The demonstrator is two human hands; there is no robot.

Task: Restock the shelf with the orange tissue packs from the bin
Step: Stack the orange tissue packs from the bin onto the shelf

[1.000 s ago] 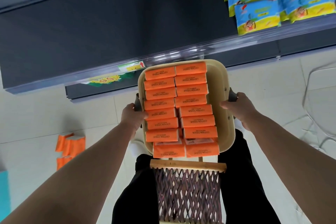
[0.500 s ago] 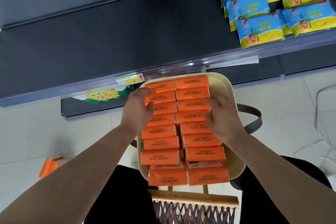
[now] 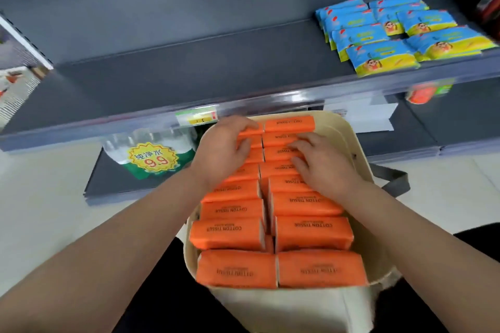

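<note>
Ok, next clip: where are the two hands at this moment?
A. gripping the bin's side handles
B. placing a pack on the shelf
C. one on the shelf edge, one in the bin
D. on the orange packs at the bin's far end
D: the left hand and the right hand both lie on the orange tissue packs at the far end of the bin, short of the shelf.

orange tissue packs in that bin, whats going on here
A person is starting to restock from a cream bin filled with two rows of orange tissue packs. Both hands are on the packs at the far end: the left hand curls its fingers over the left row, and the right hand lies across the right row. No pack is lifted yet. The dark shelf ahead shows blue packs at its right and no orange ones.
</note>
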